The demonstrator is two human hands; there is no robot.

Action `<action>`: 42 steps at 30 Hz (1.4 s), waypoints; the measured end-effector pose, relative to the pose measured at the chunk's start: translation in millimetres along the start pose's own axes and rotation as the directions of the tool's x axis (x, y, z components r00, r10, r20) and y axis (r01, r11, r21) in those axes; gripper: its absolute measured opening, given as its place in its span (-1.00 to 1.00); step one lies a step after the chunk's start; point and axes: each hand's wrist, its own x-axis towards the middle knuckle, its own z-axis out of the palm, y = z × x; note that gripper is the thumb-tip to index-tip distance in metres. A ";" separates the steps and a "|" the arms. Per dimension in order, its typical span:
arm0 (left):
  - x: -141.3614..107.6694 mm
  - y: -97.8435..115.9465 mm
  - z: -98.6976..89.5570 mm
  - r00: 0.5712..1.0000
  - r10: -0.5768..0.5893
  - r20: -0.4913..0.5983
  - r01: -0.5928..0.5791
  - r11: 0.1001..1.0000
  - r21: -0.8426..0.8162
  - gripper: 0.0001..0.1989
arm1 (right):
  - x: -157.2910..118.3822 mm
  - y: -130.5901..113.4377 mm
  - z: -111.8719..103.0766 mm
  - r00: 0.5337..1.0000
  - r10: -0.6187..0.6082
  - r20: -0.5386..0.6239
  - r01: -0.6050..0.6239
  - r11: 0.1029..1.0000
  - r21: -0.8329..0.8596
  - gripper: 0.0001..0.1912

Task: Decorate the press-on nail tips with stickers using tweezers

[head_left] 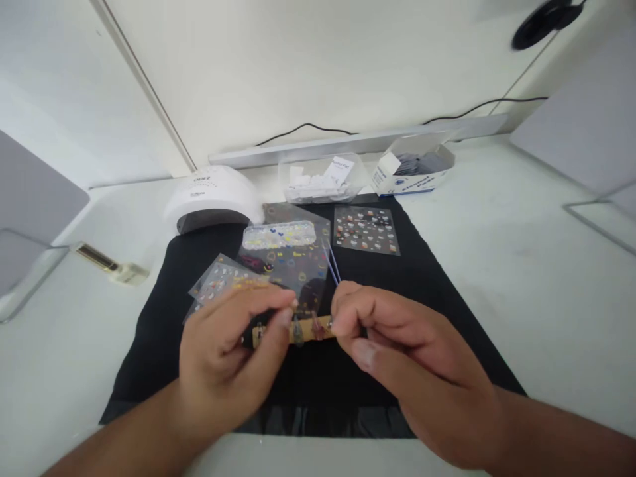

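My left hand (228,358) is closed in a pinch; a tiny pale speck shows at its fingertips, too small to name. My right hand (412,364) is closed too, with a small shiny spot at its fingertips that I cannot make out. Between and below the fingertips lies a tan bar (307,330) carrying several small nail-tip-like pieces, among them a greyish one (297,330) and a pinkish one (317,327). Blue tweezers (332,264) extend away from behind my right hand; whether it grips them is hidden.
On the black mat (163,331) lie nail sticker sheets (365,230), several overlapping at left, and a pale tray (278,234) of colourful bits. Behind stand a white nail lamp (216,189), a clear box (322,182) and an alcohol pad box (415,172). A cream-and-gold object (110,264) lies left.
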 end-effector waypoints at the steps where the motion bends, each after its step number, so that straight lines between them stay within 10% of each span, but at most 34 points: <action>1: 2.2 -4.7 -0.3 0.997 -0.078 -0.011 0.078 0.997 -0.015 -0.80 | 0.4 1.5 -0.9 0.998 0.060 0.011 -0.061 0.990 0.127 -0.83; 5: 19.9 -23.1 0.0 0.958 -0.280 0.054 0.281 0.960 -0.003 -0.84 | 5.2 7.7 -4.9 0.979 0.170 0.115 -0.205 0.833 0.515 -0.83; 13: 43.2 -35.2 -16.3 0.861 -0.455 0.226 0.399 0.881 0.256 -0.61 | 11.4 16.9 -11.0 0.974 0.106 0.200 -0.210 0.748 0.630 -0.76; 28: 21.9 -8.4 -3.9 0.967 0.054 0.248 0.025 0.952 -0.305 -0.90 | 8.6 17.1 -12.7 0.975 0.018 0.222 -0.162 0.739 0.654 -0.74; 42: 8.2 13.5 -0.8 0.963 -0.026 0.269 0.156 0.866 -0.475 -0.88 | 7.7 16.2 -11.0 0.943 -0.042 0.329 -0.145 0.839 0.524 -0.71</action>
